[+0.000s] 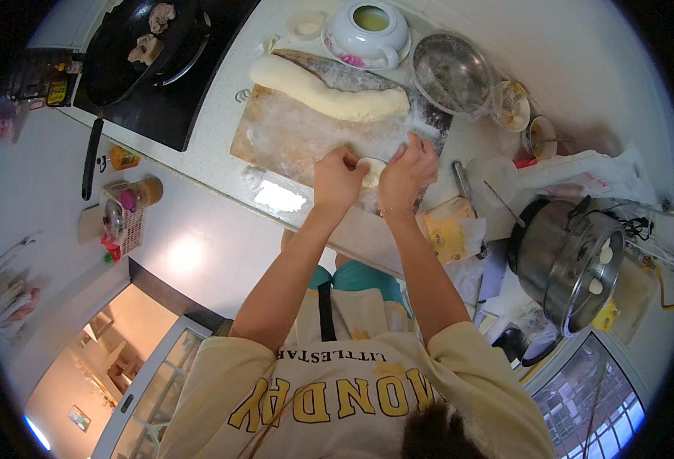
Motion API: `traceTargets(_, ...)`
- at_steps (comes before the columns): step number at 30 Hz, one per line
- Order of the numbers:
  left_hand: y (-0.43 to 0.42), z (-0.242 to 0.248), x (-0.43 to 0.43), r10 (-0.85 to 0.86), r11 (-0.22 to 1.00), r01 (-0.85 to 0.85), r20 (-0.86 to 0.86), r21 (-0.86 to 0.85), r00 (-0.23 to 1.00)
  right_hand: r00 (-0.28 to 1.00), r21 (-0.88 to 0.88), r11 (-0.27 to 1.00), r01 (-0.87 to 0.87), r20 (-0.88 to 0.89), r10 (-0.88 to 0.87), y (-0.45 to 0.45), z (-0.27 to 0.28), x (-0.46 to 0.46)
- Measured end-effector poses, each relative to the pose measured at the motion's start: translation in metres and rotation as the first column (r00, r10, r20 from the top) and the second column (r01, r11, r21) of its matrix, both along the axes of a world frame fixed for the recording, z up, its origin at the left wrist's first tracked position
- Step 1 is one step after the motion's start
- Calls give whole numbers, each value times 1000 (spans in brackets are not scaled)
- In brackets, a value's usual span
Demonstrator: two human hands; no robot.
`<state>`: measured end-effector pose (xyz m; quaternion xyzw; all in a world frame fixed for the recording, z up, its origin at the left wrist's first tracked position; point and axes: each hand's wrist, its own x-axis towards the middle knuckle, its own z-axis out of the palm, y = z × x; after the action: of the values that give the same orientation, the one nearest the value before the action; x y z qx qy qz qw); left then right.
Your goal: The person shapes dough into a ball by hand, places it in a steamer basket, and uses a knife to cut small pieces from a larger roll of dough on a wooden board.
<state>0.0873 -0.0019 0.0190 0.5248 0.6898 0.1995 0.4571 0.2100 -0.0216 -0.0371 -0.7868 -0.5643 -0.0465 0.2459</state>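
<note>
A small flat round of pale dough (pixel 374 171) lies between my hands over a floured wooden board (pixel 291 129). The thumb and fingers of my left hand (pixel 337 175) pinch its left edge. Close by its right side is my right hand (pixel 408 169), fingers partly curled; whether they grip the dough is hidden. Farther back on the board stretches a long, thick roll of dough (pixel 331 97), slightly bent.
A wok (pixel 124 63) holding meat pieces sits on the black cooktop at left. Behind the board stand a floral white pot (pixel 342 34) and a steel bowl (pixel 451 72). At right are a yellow packet (pixel 449 224), a cleaver (pixel 492 269) and a steel steamer pot (pixel 549 252).
</note>
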Motion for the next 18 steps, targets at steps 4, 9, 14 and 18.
traceTargets(4, -13, -2, -5, 113, 994, -113, 3, 1, 994, 982, 4, 998, -61, -181, 61, 15, 4, -4)
traceTargets(9, -18, -6, -6, 204, 977, -207, 50, 49, 978, 861, -131, 853, -505, -148, 487, 17, 16, -17)
traceTargets(14, -24, -4, -18, 60, 998, -62, 62, 25, 996, 861, -187, 840, -509, -123, 494, 15, 18, -13)
traceTargets(18, -23, -5, -13, 31, 993, -39, 77, 112, 997, 898, -235, 873, -427, 3, 440, 30, 18, -6)
